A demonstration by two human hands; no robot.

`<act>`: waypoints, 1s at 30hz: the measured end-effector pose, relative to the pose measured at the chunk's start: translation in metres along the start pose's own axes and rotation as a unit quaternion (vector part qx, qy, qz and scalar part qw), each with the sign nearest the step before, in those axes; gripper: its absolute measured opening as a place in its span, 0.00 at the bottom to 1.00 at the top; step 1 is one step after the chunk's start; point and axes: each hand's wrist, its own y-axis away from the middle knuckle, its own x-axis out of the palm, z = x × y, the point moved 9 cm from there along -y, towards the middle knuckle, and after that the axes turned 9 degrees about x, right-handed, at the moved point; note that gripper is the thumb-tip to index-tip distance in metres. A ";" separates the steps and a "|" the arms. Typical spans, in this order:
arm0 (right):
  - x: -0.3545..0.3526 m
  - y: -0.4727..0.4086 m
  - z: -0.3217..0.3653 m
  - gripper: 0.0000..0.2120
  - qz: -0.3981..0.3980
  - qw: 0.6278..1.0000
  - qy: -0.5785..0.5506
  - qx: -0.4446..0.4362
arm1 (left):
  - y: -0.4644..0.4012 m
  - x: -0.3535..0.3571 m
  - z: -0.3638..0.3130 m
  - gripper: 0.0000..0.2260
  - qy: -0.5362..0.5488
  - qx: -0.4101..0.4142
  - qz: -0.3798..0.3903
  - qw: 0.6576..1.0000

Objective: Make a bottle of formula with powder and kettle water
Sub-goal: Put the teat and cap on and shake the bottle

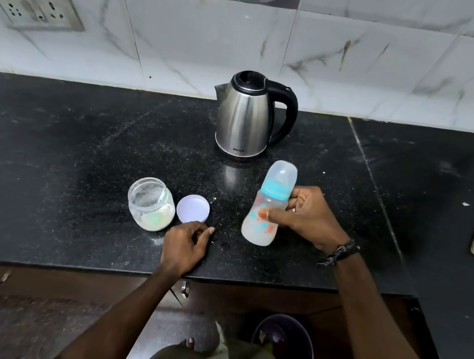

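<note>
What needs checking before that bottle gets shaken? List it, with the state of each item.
1. Cap and blue collar on the baby bottle: in place, ok; whether screwed tight, cannot tell.
2. Grip: right hand wraps the bottle's body, thumb in front, ok.
3. Contents: cloudy white liquid fills the lower part, ok; fully mixed, cannot tell.
4. Powder jar: open, its lid lying beside it on the counter, not ok.
5. Left hand: holds nothing, near the lid, free to close the jar, ok.
6. Kettle: upright behind the bottle, lid shut, ok.
</note>
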 end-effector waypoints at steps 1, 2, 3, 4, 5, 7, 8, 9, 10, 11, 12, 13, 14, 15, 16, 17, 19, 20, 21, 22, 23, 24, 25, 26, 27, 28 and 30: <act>-0.001 0.001 0.000 0.17 -0.012 0.999 -0.035 -0.001 | 0.000 0.000 0.000 0.14 0.000 0.000 0.000 1.000; -0.004 0.001 0.003 0.17 -0.029 0.998 -0.058 -0.010 | 0.000 0.000 0.000 0.13 0.001 0.000 -0.001 1.000; -0.008 0.000 0.005 0.16 -0.045 0.998 -0.049 -0.018 | -0.001 0.000 0.000 0.13 0.001 0.000 -0.002 1.000; -0.009 -0.002 0.005 0.17 -0.048 0.999 -0.011 -0.022 | -0.001 0.001 0.000 0.13 0.001 -0.001 -0.004 1.000; -0.006 -0.002 0.005 0.17 -0.041 0.998 0.038 -0.018 | -0.001 0.001 0.001 0.13 0.001 -0.002 -0.004 1.000; 0.000 0.000 0.002 0.17 -0.009 0.998 0.064 -0.005 | 0.000 0.001 0.001 0.13 0.001 -0.002 -0.003 1.000; 0.001 0.001 -0.001 0.16 -0.003 1.000 0.031 -0.002 | 0.000 0.000 0.001 0.14 -0.001 -0.001 -0.002 1.000; 0.000 0.002 -0.001 0.15 -0.015 1.000 -0.008 -0.001 | 0.000 0.000 0.001 0.14 -0.002 -0.001 -0.002 1.000; -0.002 0.002 0.000 0.14 -0.031 0.999 -0.038 -0.007 | 0.000 0.000 0.001 0.13 -0.002 -0.001 -0.003 1.000; -0.005 0.000 0.002 0.14 -0.047 0.998 -0.040 -0.013 | 0.000 0.000 0.000 0.13 -0.003 0.000 -0.003 1.000; -0.006 -0.001 0.002 0.15 -0.052 0.998 -0.008 -0.016 | 0.000 0.000 0.000 0.13 -0.003 0.000 -0.004 1.000; -0.003 -0.002 0.001 0.16 -0.041 0.998 0.041 -0.015 | 0.000 0.000 -0.001 0.13 -0.003 0.001 -0.005 1.000; 0.001 -0.001 0.001 0.17 -0.025 0.997 0.075 -0.006 | 0.000 -0.001 -0.001 0.13 -0.003 0.002 -0.007 1.000; 0.004 -0.001 -0.001 0.18 -0.010 0.997 0.074 0.002 | 0.000 -0.001 -0.001 0.13 -0.001 0.004 -0.007 1.000; 0.004 0.000 -0.001 0.17 -0.005 0.999 0.044 0.003 | 0.000 -0.001 -0.001 0.14 0.001 0.004 -0.008 1.000; 0.002 0.000 -0.002 0.16 -0.020 1.000 0.004 0.000 | 0.000 -0.001 -0.001 0.14 0.003 0.005 -0.007 1.000; -0.004 0.000 0.003 0.15 -0.057 0.998 -0.038 -0.012 | -0.001 0.000 -0.001 0.15 0.001 0.005 -0.007 1.000; -0.005 -0.002 0.004 0.16 -0.065 0.998 -0.015 -0.014 | -0.001 0.000 -0.001 0.16 0.000 0.004 -0.008 1.000; -0.004 -0.004 0.003 0.17 -0.058 0.998 0.032 -0.015 | -0.001 -0.001 -0.001 0.16 -0.002 0.005 -0.009 1.000; 0.000 -0.004 0.002 0.17 -0.045 0.996 0.074 -0.006 | -0.001 -0.001 -0.001 0.16 -0.003 0.006 -0.009 1.000; 0.002 -0.003 -0.001 0.17 -0.033 0.996 0.085 0.005 | -0.001 0.000 0.000 0.16 -0.004 0.006 -0.008 1.000; 0.003 -0.002 -0.003 0.15 -0.023 0.998 0.066 0.008 | 0.000 0.000 0.000 0.17 -0.004 0.007 -0.007 1.000; 0.001 -0.002 -0.005 0.13 -0.033 0.999 0.026 0.008 | 0.000 0.000 0.000 0.17 -0.003 0.007 -0.007 1.000; 0.000 0.000 -0.004 0.12 -0.049 0.999 -0.014 0.004 | 0.000 0.000 0.001 0.17 -0.002 0.007 -0.008 1.000; -0.003 -0.001 -0.002 0.12 -0.067 0.997 -0.033 -0.005 | 0.000 0.000 0.001 0.17 -0.002 0.005 -0.008 1.000; -0.006 -0.001 0.000 0.12 -0.081 0.996 -0.020 -0.009 | -0.001 0.000 0.001 0.17 -0.003 0.004 -0.008 1.000; -0.001 -0.002 -0.002 0.16 -0.067 0.994 0.086 -0.005 | -0.001 0.000 0.000 0.16 -0.003 0.002 -0.007 1.000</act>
